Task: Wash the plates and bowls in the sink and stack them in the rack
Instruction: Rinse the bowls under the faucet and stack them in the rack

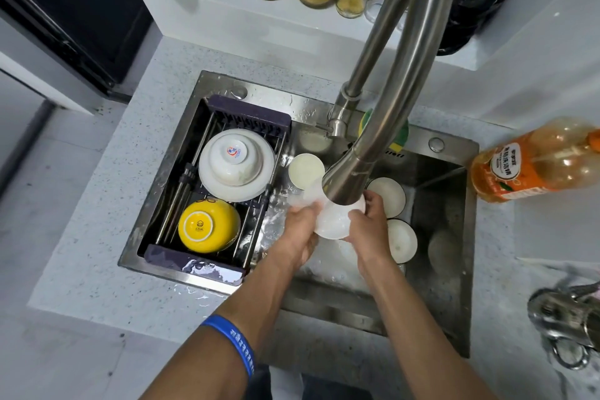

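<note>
Two hands wash a white bowl under the tap.
The white bowl [334,221] is over the sink [441,269], with the left hand [300,224] and right hand [368,221] both holding it. The rack [168,204] beside it has a yellow bowl [207,226].

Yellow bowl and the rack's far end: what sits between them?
Head view: a white plate with an upturned white bowl on it lies between yellow bowl and the rack's far end.

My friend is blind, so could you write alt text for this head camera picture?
Two hands, left hand and right hand, hold a white dish under the faucet over a steel sink. In the rack on the left, a yellow bowl and a white bowl lie upside down.
</note>
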A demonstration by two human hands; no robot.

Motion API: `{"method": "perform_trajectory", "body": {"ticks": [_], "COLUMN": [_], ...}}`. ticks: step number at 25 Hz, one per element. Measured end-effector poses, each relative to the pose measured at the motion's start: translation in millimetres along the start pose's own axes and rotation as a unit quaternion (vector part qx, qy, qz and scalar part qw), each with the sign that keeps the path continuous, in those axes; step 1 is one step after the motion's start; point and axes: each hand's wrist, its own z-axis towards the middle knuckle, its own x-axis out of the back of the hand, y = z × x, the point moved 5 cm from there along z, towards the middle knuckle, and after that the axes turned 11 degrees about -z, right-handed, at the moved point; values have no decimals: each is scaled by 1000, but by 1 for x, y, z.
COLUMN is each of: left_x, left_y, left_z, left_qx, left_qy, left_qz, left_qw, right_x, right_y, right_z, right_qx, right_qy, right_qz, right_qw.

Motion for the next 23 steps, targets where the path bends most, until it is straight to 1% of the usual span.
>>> {"method": "perform_trajectory", "body": {"ticks": [1,2,3,4,5,6,7,8,9,11,12,13,15,16,17,18,19,20,21,22,23], "left_x": [5,10,15,19,25,30,33,39,43,46,49,49,49,48,44,40,36,35,35,35,35], "left_y": [1,4,8,12,18,25,30,32,32,25,18,13,10,9,9,7,7,6,5,6,8], "left_z": [0,1,0,-1,-3,-4,-5,-5,-3,-7,-6,-5,1,2,1,1,-2,-1,-3,-5,-6], "left_qx": [-8,-20,-23,-16,-12,-19,-27,-31,-21,22,37,42,-26,-46,-46,-30,-14,-5,5,8,9], "left_qy": [8,8,2,-21,-35,-41,-39,-27,-21,-43,-50,-44,9,31,32,19,10,3,-2,-4,-8], "left_qz": [6,11,1,-13,9,51,109,138,122,64,61,90,181,161,112,63,29,17,9,1,-2], "left_qw": [1000,1000,1000,1000,999,998,993,990,992,997,996,994,983,985,992,997,999,1000,1000,1000,1000], "right_x": [-5,-12,-23,-36,-49,-58,-65,-69,-69,-59,-52,-45,-31,-27,-25,-20,-13,-7,-7,-19,-35], "right_y": [10,20,29,38,42,43,42,39,33,19,13,8,-2,-3,-2,0,-3,-6,-10,-13,-12], "right_z": [4,5,2,0,-5,-7,-6,-4,-3,1,4,5,5,5,5,3,-1,-7,-13,-20,-24], "right_qx": [-54,-109,-156,-193,-218,-230,-225,-213,-202,-181,-161,-141,-84,-60,-51,-33,29,125,232,326,372], "right_qy": [-20,-54,-93,-117,-121,-112,-99,-91,-90,-95,-95,-90,-48,-37,-36,-28,1,48,92,75,0], "right_qz": [53,123,185,214,208,172,139,120,116,85,35,-14,-68,-66,-60,-86,-176,-293,-395,-462,-485], "right_qw": [997,985,966,950,946,951,959,966,968,975,982,986,993,995,996,995,984,947,884,822,791]}}
